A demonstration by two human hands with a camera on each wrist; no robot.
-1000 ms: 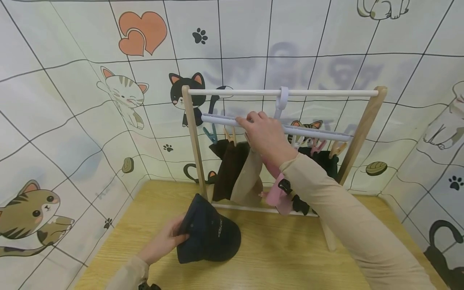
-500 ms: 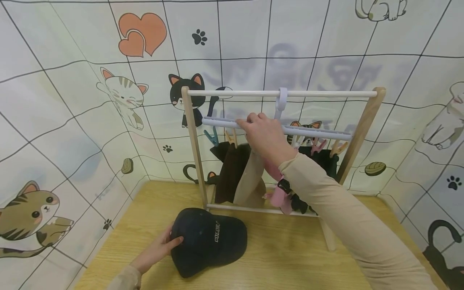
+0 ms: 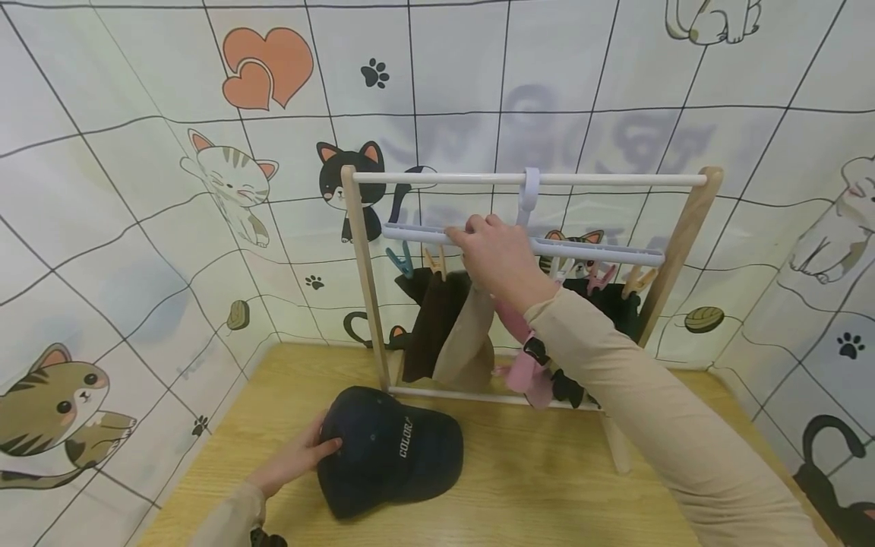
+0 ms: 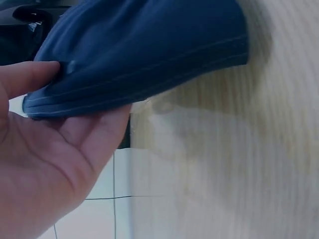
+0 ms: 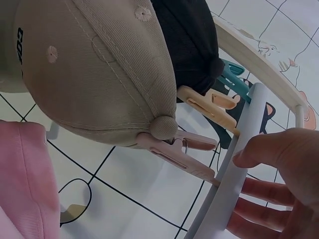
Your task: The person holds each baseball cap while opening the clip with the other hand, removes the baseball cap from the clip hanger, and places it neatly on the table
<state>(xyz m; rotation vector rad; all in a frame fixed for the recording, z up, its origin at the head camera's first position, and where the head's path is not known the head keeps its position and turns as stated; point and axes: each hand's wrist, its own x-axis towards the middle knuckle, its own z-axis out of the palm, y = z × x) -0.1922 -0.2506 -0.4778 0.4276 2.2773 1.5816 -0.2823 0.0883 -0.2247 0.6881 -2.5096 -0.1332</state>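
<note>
My left hand (image 3: 301,460) pinches the rim of a navy baseball cap (image 3: 369,456) low over the table. In the left wrist view the thumb (image 4: 35,77) lies outside the cloth and the other fingers go under the cap. The cap's white lettering faces up and its brim points right. My right hand (image 3: 502,258) holds the pale lilac bar of a clip hanger (image 3: 595,251). Along that bar, clothespins hold several caps, among them a beige cap (image 5: 109,74), a black cap (image 5: 187,45) and a pink cap (image 5: 25,179). My right arm hides part of them.
A small rack (image 3: 437,178) with a white top rod and wooden legs stands on the wooden table (image 3: 519,486); the hanger's hook (image 3: 529,186) sits over the rod. A cat-printed, tile-patterned sheet (image 3: 451,61) rises behind and at both sides.
The navy cap has come down from a tilted, raised pose to a flatter one, its lettering turned into view, then shifted slightly left. My right hand stays on the hanger bar.
</note>
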